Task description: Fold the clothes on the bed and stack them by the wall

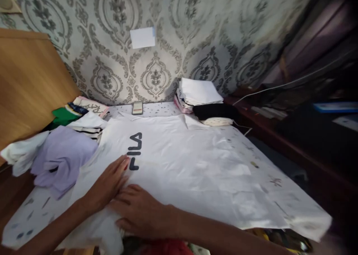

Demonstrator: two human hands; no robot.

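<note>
A white T-shirt with dark FILA lettering lies spread sideways over the bed or table, its near part hanging over the front edge. My left hand rests flat on it, fingers stretched out beside the letter F. Close by, my right hand lies palm down on the shirt near the front edge. Its fingers point left and touch or nearly touch the left hand, with the thumb apart from them. Loose white cloth bunches below both hands.
Folded clothes are stacked at the back right, beside a black folded garment. A lilac garment lies crumpled at left among other clothes. A small framed card stands by the wall. A wooden panel rises at left.
</note>
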